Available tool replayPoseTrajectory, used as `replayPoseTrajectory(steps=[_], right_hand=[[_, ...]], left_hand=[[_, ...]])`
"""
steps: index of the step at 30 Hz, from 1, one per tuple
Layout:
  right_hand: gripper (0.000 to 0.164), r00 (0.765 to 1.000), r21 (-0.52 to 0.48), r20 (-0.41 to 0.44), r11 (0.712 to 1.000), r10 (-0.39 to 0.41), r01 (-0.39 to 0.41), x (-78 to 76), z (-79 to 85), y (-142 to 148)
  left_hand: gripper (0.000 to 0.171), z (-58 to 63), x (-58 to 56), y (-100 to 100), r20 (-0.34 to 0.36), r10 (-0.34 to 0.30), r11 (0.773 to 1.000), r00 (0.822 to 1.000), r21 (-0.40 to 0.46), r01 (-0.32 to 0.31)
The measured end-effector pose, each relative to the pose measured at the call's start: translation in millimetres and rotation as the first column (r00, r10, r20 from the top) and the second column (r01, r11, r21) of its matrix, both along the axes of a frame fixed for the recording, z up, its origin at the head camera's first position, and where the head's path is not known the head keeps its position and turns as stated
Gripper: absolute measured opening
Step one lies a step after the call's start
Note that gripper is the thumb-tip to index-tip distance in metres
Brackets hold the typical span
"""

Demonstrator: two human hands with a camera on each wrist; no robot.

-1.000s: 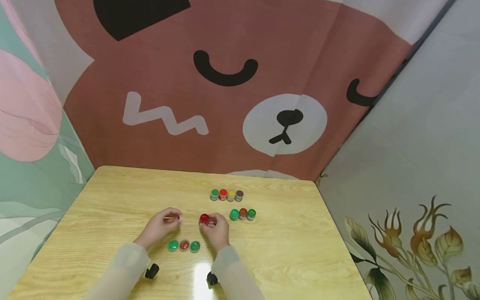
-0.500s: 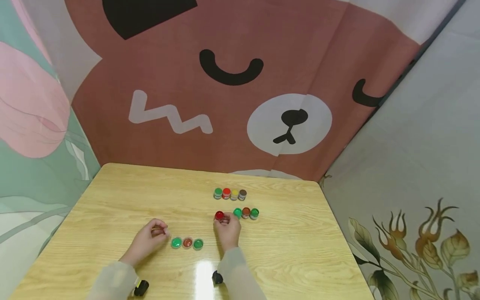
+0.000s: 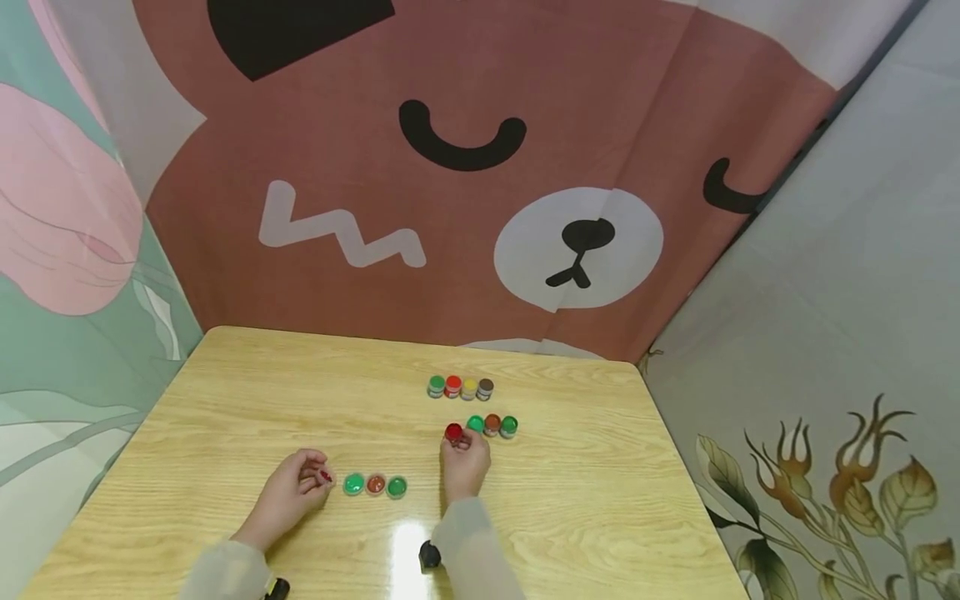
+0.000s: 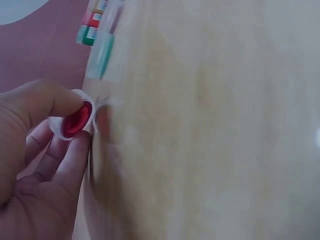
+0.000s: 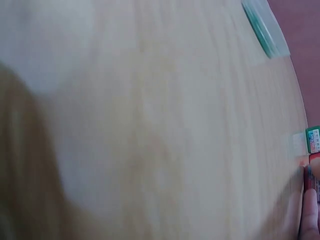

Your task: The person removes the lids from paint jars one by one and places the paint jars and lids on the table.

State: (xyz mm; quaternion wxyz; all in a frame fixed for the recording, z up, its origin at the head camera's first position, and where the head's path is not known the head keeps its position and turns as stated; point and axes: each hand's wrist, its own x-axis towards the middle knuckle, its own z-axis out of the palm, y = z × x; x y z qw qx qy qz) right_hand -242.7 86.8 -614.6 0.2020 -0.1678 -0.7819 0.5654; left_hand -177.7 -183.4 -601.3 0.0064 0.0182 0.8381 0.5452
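Note:
My left hand (image 3: 285, 492) pinches a small round lid (image 4: 77, 120) between thumb and fingers, its red-coated inside showing in the left wrist view. It is held just left of a row of three upturned lids on the table: a green lid (image 3: 354, 484), a brownish-red lid (image 3: 376, 485) and a darker green lid (image 3: 397, 487). My right hand (image 3: 466, 467) holds an uncapped jar of red paint (image 3: 453, 432) by its sides. That jar is at the left end of three uncapped jars, right beside the light green jar (image 3: 476, 425). Only fingertips show in the right wrist view.
Beyond the light green jar stand a brown jar (image 3: 492, 424) and a dark green jar (image 3: 509, 427). Farther back is a row of capped jars: green (image 3: 437, 386), red (image 3: 453, 386), yellow (image 3: 468, 388) and dark brown (image 3: 485, 388). The wooden table (image 3: 600, 500) meets a bear-print curtain (image 3: 337, 292).
My right hand has carried the red paint jar rightward to the row of uncapped jars. My left hand has drawn back leftward and toward me, with the lid, beside the upturned lids.

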Motion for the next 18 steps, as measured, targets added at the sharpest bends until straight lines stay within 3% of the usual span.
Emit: replayPoseTrajectory(steps=[12,18], right_hand=[[0.028,0.991,-0.026,-0.012,0.991,-0.134,0.133,-5.1,-12.4,-10],[0.027,0.985,-0.022,-0.015,0.985,-0.172,0.172,-5.4,-12.9,-10]], left_hand=[[0.039,-1.5,8.4,6,-0.066,0.004,0.978,0.998,-0.208,-0.017],[0.039,-3.5,6.9,6,-0.066,0.006,0.978,0.998,-0.206,-0.019]])
